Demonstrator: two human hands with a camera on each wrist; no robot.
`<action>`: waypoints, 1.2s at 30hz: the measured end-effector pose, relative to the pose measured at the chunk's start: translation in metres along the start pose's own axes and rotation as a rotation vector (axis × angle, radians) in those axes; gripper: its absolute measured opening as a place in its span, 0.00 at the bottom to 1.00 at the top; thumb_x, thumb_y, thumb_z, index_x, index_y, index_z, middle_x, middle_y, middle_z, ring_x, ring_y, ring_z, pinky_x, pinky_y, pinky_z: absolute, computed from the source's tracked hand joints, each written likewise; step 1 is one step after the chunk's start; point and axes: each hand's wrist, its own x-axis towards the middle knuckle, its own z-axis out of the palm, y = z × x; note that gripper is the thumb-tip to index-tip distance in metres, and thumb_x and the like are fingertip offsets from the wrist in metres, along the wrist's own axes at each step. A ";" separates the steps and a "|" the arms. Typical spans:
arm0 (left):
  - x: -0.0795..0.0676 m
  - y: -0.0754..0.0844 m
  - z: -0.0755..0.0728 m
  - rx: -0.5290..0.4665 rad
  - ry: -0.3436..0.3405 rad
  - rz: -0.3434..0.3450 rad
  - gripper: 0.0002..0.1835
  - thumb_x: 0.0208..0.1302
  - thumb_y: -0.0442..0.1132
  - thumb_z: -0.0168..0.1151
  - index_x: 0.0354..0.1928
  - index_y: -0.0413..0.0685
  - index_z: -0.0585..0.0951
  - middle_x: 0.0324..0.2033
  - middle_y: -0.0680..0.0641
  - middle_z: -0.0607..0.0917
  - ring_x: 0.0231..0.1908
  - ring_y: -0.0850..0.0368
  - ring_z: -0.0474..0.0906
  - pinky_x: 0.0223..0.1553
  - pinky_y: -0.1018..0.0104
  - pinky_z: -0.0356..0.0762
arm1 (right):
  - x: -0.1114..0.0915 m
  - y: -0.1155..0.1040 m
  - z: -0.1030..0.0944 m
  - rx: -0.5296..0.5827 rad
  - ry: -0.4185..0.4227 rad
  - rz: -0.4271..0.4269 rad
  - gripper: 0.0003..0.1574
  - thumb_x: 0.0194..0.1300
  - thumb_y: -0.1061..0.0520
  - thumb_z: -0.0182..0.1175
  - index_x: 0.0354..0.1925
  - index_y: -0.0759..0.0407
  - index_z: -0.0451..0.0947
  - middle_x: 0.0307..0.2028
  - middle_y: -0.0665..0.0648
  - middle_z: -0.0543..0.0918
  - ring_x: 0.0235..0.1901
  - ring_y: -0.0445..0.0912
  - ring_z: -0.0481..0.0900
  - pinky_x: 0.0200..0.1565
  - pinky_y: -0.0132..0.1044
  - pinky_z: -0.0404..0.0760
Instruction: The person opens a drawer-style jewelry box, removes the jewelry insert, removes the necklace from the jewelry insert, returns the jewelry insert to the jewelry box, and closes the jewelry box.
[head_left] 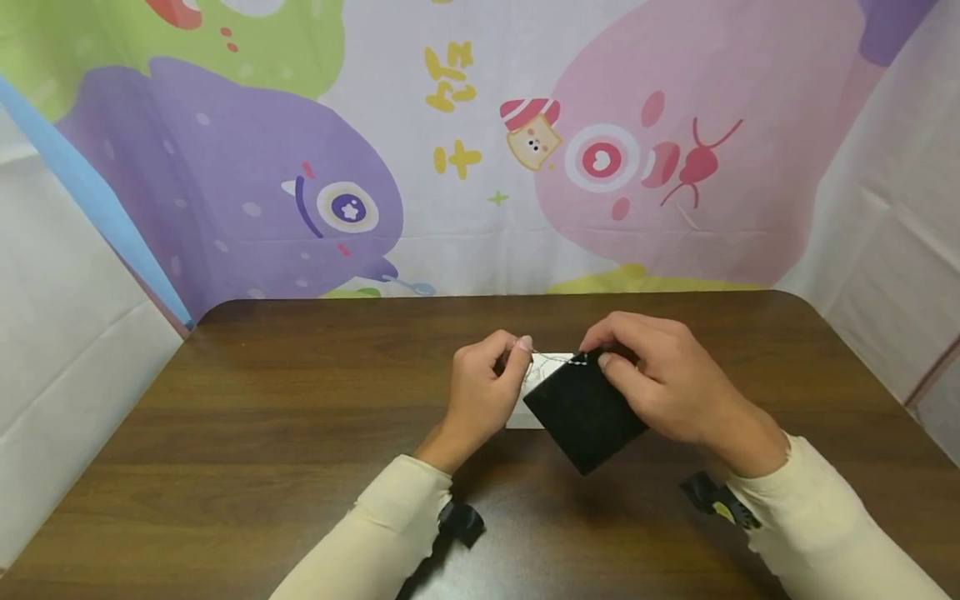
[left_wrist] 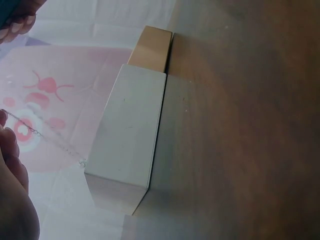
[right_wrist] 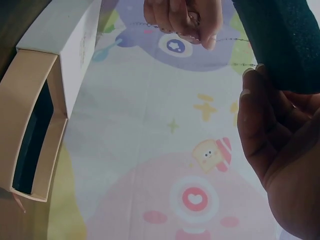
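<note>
A thin silver chain (head_left: 553,357) runs between the hands. The left hand (head_left: 487,379) pinches it between thumb and forefinger, and a loose length trails below the fingers in the left wrist view. My right hand (head_left: 670,379) grips a square, dark velvety pad (head_left: 585,417), tilted corner-down above the table, with thumb and fingertips at its upper corner where the chain meets it. In the right wrist view the pad (right_wrist: 280,45) looks thick and dark green. Behind the hands a white box (left_wrist: 122,125) lies on the table, partly hidden by the pad in the head view.
A tan drawer (right_wrist: 35,110) with a dark green inside sticks out of the box's right end, with a small ribbon tab (right_wrist: 18,202). The brown wooden table (head_left: 262,433) reaches back to a cartoon-printed cloth (head_left: 465,233). White cloth hangs at both sides.
</note>
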 end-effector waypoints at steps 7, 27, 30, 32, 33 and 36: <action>0.000 -0.001 0.001 0.007 0.002 -0.004 0.16 0.71 0.38 0.60 0.21 0.46 0.76 0.15 0.55 0.68 0.17 0.64 0.63 0.19 0.70 0.60 | 0.000 0.000 0.000 0.003 -0.010 -0.002 0.14 0.60 0.70 0.58 0.40 0.53 0.80 0.36 0.43 0.82 0.34 0.37 0.76 0.36 0.31 0.75; 0.000 0.000 -0.001 -0.016 0.008 -0.050 0.17 0.71 0.37 0.59 0.21 0.46 0.77 0.15 0.54 0.70 0.17 0.62 0.65 0.19 0.69 0.62 | -0.001 -0.001 0.005 -0.010 -0.177 0.040 0.16 0.61 0.69 0.57 0.43 0.52 0.81 0.31 0.41 0.77 0.29 0.36 0.73 0.34 0.34 0.76; 0.001 0.001 -0.001 -0.017 -0.002 -0.063 0.16 0.71 0.38 0.59 0.22 0.46 0.77 0.15 0.54 0.70 0.17 0.62 0.65 0.19 0.69 0.62 | -0.001 -0.002 0.005 -0.029 -0.239 0.088 0.16 0.63 0.67 0.56 0.47 0.52 0.78 0.30 0.40 0.75 0.28 0.35 0.72 0.34 0.35 0.76; 0.001 0.001 -0.001 -0.018 -0.006 -0.069 0.16 0.71 0.38 0.59 0.22 0.46 0.77 0.15 0.54 0.71 0.17 0.62 0.65 0.19 0.69 0.62 | -0.002 -0.002 0.006 -0.048 -0.274 0.115 0.17 0.64 0.67 0.55 0.49 0.52 0.76 0.29 0.40 0.74 0.28 0.35 0.72 0.34 0.35 0.76; 0.001 0.001 -0.001 -0.018 -0.006 -0.070 0.16 0.71 0.38 0.59 0.22 0.46 0.78 0.15 0.54 0.71 0.17 0.62 0.65 0.19 0.69 0.62 | -0.002 -0.002 0.007 -0.055 -0.288 0.125 0.17 0.64 0.66 0.55 0.50 0.52 0.75 0.29 0.40 0.74 0.28 0.34 0.72 0.34 0.35 0.75; 0.000 0.000 0.000 -0.030 -0.001 -0.083 0.16 0.71 0.38 0.60 0.22 0.45 0.78 0.15 0.54 0.72 0.18 0.62 0.66 0.19 0.68 0.63 | -0.002 -0.002 0.008 -0.059 -0.326 0.140 0.17 0.65 0.66 0.55 0.50 0.52 0.73 0.29 0.39 0.74 0.27 0.34 0.72 0.34 0.35 0.75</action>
